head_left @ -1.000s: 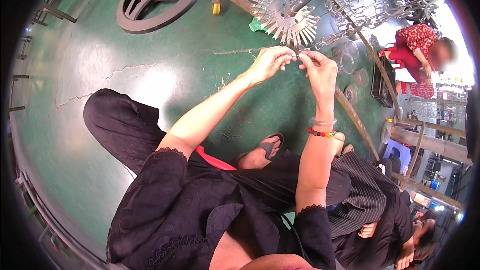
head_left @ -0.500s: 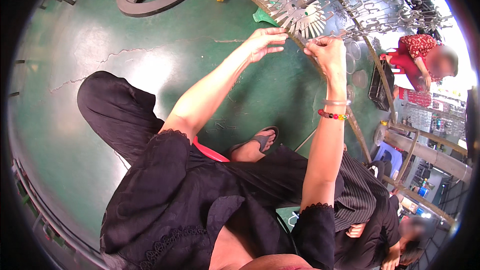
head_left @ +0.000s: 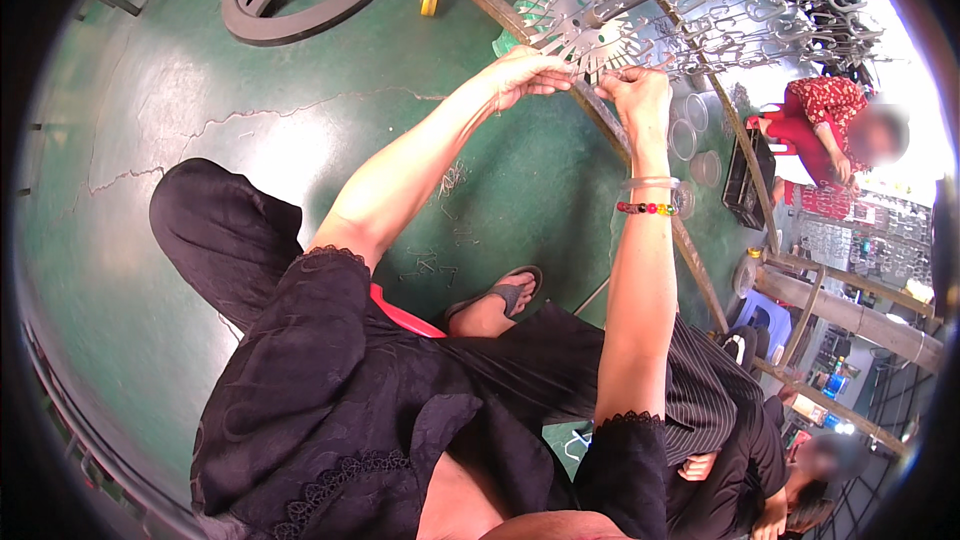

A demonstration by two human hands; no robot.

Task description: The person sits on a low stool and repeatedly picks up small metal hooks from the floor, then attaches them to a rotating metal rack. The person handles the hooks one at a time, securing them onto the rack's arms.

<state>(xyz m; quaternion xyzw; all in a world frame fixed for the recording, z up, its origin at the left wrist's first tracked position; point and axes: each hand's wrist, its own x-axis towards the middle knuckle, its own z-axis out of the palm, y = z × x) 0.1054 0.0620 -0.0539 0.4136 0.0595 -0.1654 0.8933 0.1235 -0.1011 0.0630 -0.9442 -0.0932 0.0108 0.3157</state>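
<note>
At one o'clock, a slotted metal disc [head_left: 577, 30] stands just beyond the left hand [head_left: 530, 77] and right hand [head_left: 640, 95], whose fingertips sit closer together than half a second ago. The right's fingers pinch narrowly, the left's are part-closed; what they hold cannot be told. A frame bar [head_left: 487, 2] runs from eleven toward five o'clock; green floor [head_left: 340, 140] stretches toward nine.

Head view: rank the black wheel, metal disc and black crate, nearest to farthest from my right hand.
1. Metal disc: just above, left of right hand.
2. Black crate: right, lower.
3. Black wheel: far upper left.
</note>
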